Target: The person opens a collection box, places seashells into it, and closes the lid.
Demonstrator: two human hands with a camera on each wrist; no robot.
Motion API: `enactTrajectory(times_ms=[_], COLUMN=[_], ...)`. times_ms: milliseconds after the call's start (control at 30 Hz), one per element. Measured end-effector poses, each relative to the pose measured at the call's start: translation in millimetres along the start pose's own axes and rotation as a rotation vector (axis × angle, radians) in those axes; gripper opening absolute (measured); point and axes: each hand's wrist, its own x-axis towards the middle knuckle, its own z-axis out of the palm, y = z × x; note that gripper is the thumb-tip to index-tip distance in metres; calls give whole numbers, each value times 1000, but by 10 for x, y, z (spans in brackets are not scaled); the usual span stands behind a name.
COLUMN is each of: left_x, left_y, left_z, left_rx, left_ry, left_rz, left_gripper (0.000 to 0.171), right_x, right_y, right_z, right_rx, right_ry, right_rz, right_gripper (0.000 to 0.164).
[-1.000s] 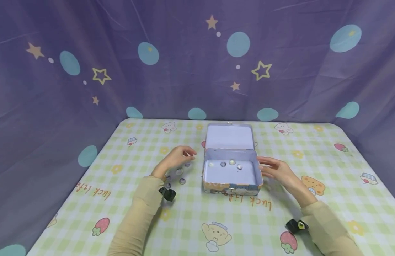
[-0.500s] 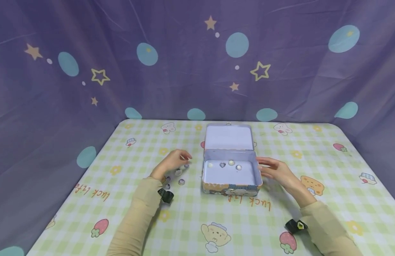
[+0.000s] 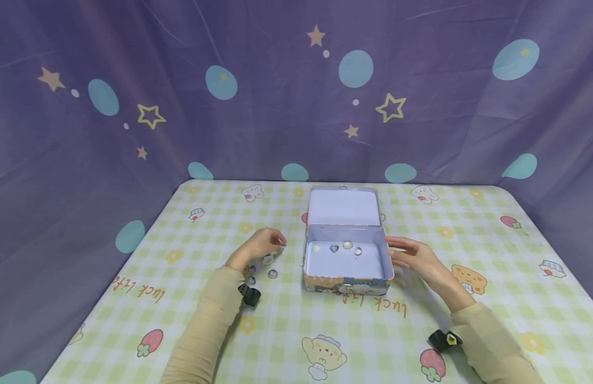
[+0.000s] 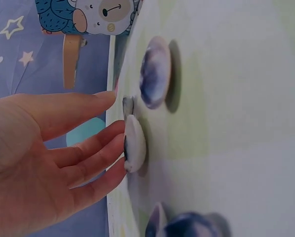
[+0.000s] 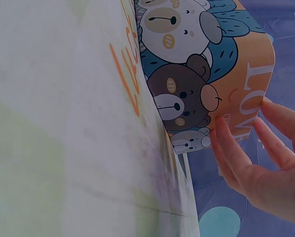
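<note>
My left hand (image 3: 261,243) hovers low over a small group of seashells left of the tin box, with fingers and thumb apart. In the left wrist view, a pale shell (image 4: 135,143) lies right at its fingertips, and a smaller shell (image 4: 128,106) sits just beyond the thumb tip. A purple-and-white shell (image 4: 155,73) rests nearer the camera. My right hand (image 3: 418,260) touches the right wall of the tin box (image 3: 349,286) with fairly straight fingertips (image 5: 221,123). The box's lid (image 3: 344,206) is raised, and several shells, including a heart-shaped one (image 3: 334,248), lie inside.
More shells, one of them a round shell (image 3: 273,273), lie on the table beside the left wrist. A green checked cloth (image 3: 373,346) with cartoon prints covers the table. Behind it hangs a purple curtain (image 3: 277,106). Each wrist wears a small black camera (image 3: 250,295).
My left hand has moved slightly left and down toward the table, away from the box and closer over the shells. The right hand stays at the box wall.
</note>
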Motion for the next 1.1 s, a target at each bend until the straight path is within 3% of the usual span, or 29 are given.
enactTrajectory(times_ms=[33,133,233,267,400,1100], left_x=[56,83,75,25,-10,0], left_y=[-123,-171,-147,-32,22,13], left_z=[30,43,55,34,46,73], left_rx=[-9,11,17,34,66,65], left_ry=[5,-11,-5,-10,6,23], left_rz=[46,53,39,-8,-25,-85], left_gripper=[16,15,15,16,17,12], right_x=[-1,2,6,7,11,4], right_y=[0,10,21,23,29,20], right_z=[-1,-6,-10,-11,-10,0], right_rx=[-1,-6,-11,-12,-7,-6], right_ry=[0,0,-2,-3,-4,2], right_rz=[1,1,-1,-3,-3,-13], right_gripper=[56,56,55,55,55,54])
